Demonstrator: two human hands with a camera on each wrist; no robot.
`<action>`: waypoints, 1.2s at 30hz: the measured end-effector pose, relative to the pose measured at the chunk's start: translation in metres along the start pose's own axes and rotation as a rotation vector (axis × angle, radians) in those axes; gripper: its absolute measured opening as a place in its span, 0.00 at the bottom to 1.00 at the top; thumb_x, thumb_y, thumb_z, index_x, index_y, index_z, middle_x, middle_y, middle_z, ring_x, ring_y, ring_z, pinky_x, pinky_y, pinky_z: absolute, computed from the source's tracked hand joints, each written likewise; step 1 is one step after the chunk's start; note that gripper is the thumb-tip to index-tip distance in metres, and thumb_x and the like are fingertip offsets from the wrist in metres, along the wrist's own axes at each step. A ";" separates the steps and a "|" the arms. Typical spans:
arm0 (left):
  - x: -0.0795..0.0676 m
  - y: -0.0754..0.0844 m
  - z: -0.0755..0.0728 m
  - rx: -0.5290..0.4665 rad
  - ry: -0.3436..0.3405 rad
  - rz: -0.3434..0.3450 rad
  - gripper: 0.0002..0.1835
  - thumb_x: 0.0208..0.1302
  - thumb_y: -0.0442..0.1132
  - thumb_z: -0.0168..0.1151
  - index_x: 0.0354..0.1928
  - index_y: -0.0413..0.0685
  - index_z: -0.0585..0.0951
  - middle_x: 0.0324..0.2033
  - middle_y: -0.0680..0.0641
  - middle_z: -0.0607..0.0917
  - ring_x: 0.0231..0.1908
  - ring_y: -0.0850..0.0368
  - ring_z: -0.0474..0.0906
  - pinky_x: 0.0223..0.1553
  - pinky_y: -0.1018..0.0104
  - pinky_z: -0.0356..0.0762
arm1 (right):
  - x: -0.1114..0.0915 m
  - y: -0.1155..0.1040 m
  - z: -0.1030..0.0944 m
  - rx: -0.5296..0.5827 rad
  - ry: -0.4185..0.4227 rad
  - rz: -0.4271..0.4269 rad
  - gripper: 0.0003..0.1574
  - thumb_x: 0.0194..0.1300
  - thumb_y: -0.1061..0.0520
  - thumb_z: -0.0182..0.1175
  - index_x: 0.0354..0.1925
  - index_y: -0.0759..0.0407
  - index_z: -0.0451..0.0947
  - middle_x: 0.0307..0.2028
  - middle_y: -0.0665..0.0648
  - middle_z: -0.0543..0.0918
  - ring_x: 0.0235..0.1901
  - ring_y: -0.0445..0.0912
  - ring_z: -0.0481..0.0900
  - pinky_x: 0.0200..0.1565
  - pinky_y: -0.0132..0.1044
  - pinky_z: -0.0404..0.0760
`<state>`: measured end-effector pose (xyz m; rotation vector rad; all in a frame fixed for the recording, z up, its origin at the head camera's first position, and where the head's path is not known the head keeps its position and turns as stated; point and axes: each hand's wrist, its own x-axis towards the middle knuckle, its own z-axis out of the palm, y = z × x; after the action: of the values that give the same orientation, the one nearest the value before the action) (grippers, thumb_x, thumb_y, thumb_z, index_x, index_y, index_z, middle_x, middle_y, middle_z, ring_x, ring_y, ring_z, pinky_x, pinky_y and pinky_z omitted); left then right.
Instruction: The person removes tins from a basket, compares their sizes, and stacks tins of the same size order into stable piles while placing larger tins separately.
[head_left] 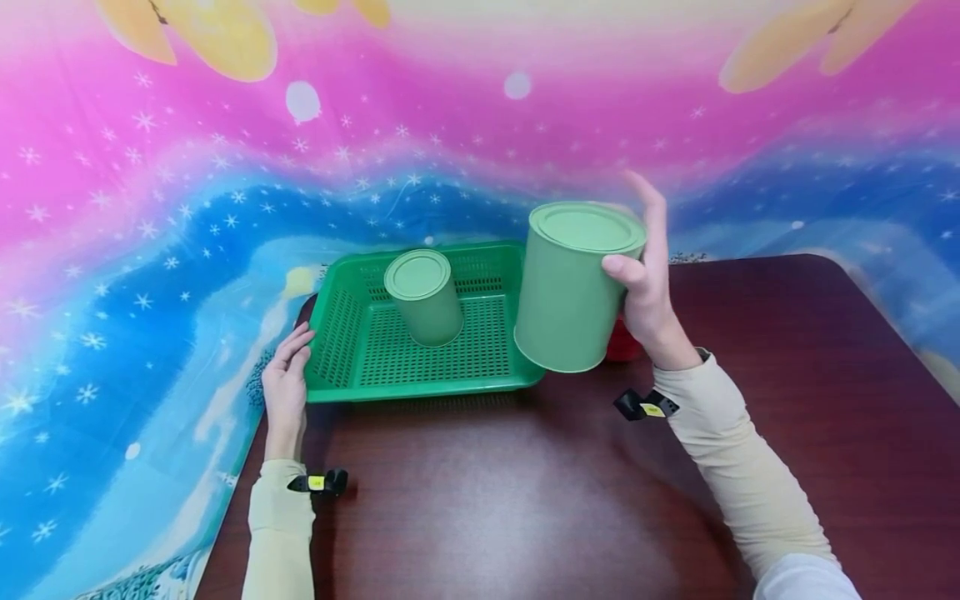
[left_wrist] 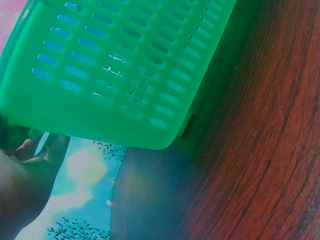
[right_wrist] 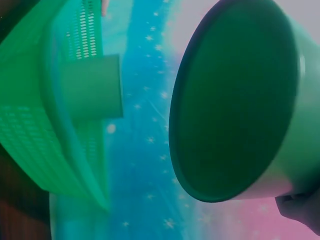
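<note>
A large light-green can [head_left: 570, 292] is gripped high at its right side by my right hand [head_left: 654, 283], thumb at the front. It is raised beside the right end of a green perforated plastic basket [head_left: 420, 387]. The right wrist view shows its dark round lower end [right_wrist: 232, 105]. A smaller light-green can [head_left: 426, 304] stands inside the basket, lid end up. My left hand [head_left: 287, 379] holds the basket's left rim; in the left wrist view, the hand [left_wrist: 30, 180] is partly hidden by the basket's end wall [left_wrist: 100, 110].
A red object [head_left: 624, 342] sits on the table behind the large can, mostly hidden. The dark brown wooden table [head_left: 480, 500] has a rounded far right corner. A colourful cloth with snowflakes [head_left: 225, 192] hangs behind and to the left of the table.
</note>
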<state>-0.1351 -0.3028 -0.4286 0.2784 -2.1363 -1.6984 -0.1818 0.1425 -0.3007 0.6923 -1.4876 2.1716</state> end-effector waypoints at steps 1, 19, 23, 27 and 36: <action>0.000 0.000 0.000 -0.001 0.001 -0.002 0.20 0.82 0.37 0.51 0.66 0.36 0.80 0.72 0.47 0.74 0.75 0.58 0.60 0.69 0.60 0.62 | 0.000 -0.003 -0.002 0.017 0.006 -0.003 0.61 0.47 0.47 0.70 0.76 0.61 0.57 0.54 0.65 0.81 0.51 0.55 0.81 0.52 0.41 0.75; 0.000 -0.002 -0.002 -0.013 0.004 -0.008 0.19 0.82 0.36 0.51 0.66 0.36 0.80 0.72 0.47 0.74 0.76 0.58 0.59 0.69 0.58 0.61 | 0.010 -0.030 -0.048 0.107 0.165 -0.069 0.57 0.39 0.61 0.75 0.69 0.66 0.66 0.43 0.69 0.83 0.43 0.56 0.82 0.46 0.41 0.76; 0.000 0.000 -0.002 -0.018 0.001 -0.007 0.19 0.82 0.37 0.51 0.66 0.35 0.80 0.72 0.47 0.74 0.76 0.58 0.59 0.69 0.58 0.61 | 0.009 -0.034 -0.061 0.074 0.184 -0.088 0.59 0.38 0.62 0.77 0.69 0.67 0.64 0.46 0.70 0.83 0.45 0.56 0.82 0.48 0.39 0.76; -0.001 0.001 -0.002 -0.019 0.004 -0.009 0.19 0.82 0.37 0.51 0.66 0.35 0.80 0.72 0.47 0.74 0.75 0.58 0.60 0.69 0.58 0.61 | 0.009 -0.039 -0.074 0.065 0.212 -0.097 0.60 0.36 0.65 0.77 0.69 0.69 0.63 0.48 0.71 0.82 0.47 0.57 0.82 0.49 0.39 0.77; 0.000 0.002 0.000 -0.025 0.011 -0.009 0.19 0.82 0.37 0.52 0.65 0.35 0.80 0.71 0.49 0.75 0.75 0.59 0.61 0.69 0.59 0.62 | 0.006 -0.046 -0.103 0.040 0.288 -0.114 0.60 0.37 0.71 0.76 0.70 0.71 0.62 0.51 0.75 0.81 0.48 0.59 0.82 0.49 0.39 0.79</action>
<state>-0.1349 -0.3022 -0.4270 0.2904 -2.1075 -1.7236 -0.1765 0.2555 -0.2942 0.4418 -1.2297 2.1148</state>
